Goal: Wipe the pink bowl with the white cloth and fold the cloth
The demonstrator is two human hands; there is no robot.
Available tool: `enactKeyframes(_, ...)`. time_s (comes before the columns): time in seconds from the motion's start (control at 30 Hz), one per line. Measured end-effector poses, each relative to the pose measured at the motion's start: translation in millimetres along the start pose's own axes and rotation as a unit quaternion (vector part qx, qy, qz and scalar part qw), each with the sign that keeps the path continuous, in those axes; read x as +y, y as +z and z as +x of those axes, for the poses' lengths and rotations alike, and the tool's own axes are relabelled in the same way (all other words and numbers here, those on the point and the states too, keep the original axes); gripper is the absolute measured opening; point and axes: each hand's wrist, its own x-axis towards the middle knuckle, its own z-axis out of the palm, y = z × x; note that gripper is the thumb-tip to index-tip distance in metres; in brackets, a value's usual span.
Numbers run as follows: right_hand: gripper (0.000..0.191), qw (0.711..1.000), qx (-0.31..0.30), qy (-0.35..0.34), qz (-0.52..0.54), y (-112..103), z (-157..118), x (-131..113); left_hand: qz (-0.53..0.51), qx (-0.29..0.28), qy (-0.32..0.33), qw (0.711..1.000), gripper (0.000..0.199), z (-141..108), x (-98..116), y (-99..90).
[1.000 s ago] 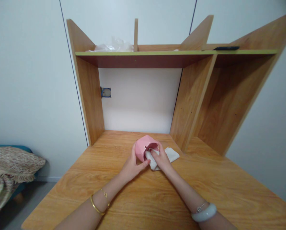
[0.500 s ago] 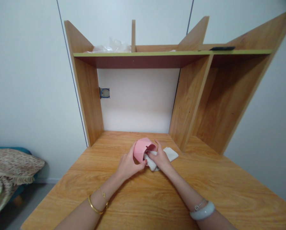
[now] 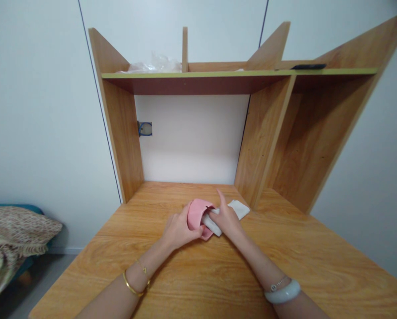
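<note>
Below a wooden shelf (image 3: 198, 74) bearing clear plastic (image 3: 155, 65), the left hand (image 3: 177, 229) grasps a pink faceted pot (image 3: 195, 213), the right hand (image 3: 230, 220), one finger raised, gripping white cloth (image 3: 241, 208) partly inside

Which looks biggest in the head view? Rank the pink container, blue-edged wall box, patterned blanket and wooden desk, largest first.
1. Wooden desk
2. Patterned blanket, cut off by the frame
3. Pink container, partly covered by the left hand
4. Blue-edged wall box
</note>
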Motion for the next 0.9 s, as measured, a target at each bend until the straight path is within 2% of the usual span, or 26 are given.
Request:
enactKeyframes(0.23, 0.066, 0.999, -0.027, -0.034, 0.024, 6, -4, -1, -0.014, 0.001, -0.012, 1.000, 0.073, 1, -3, -2.5)
enactKeyframes(0.4, 0.060, 0.996, -0.022, -0.032, 0.086, 9, -3, 5, -0.110, 0.014, -0.037, 0.993, 0.079, 3, -10, 4.2)
enactKeyframes(0.53, 0.059, 0.989, 0.028, -0.010, 0.145, 11, 1, 9, -0.251, 0.027, -0.040, 0.967, 0.089, 5, -13, 15.0)
enactKeyframes(0.63, 0.058, 0.978, 0.059, 0.005, 0.200, 14, 4, 11, -0.337, 0.006, -0.020, 0.941, 0.089, 4, -9, 23.2)
enactKeyframes(0.77, 0.058, 0.961, 0.039, 0.012, 0.275, 22, 6, 11, -0.425, -0.053, -0.019, 0.904, 0.075, 2, -5, 28.9)
enactKeyframes(0.83, 0.060, 0.954, 0.013, 0.032, 0.299, 27, 5, 9, -0.436, -0.048, -0.039, 0.898, 0.070, 2, -4, 29.4)
enactKeyframes(0.9, 0.064, 0.951, -0.007, 0.059, 0.304, 29, 5, 8, -0.421, -0.023, -0.055, 0.905, 0.067, 2, -5, 28.4)
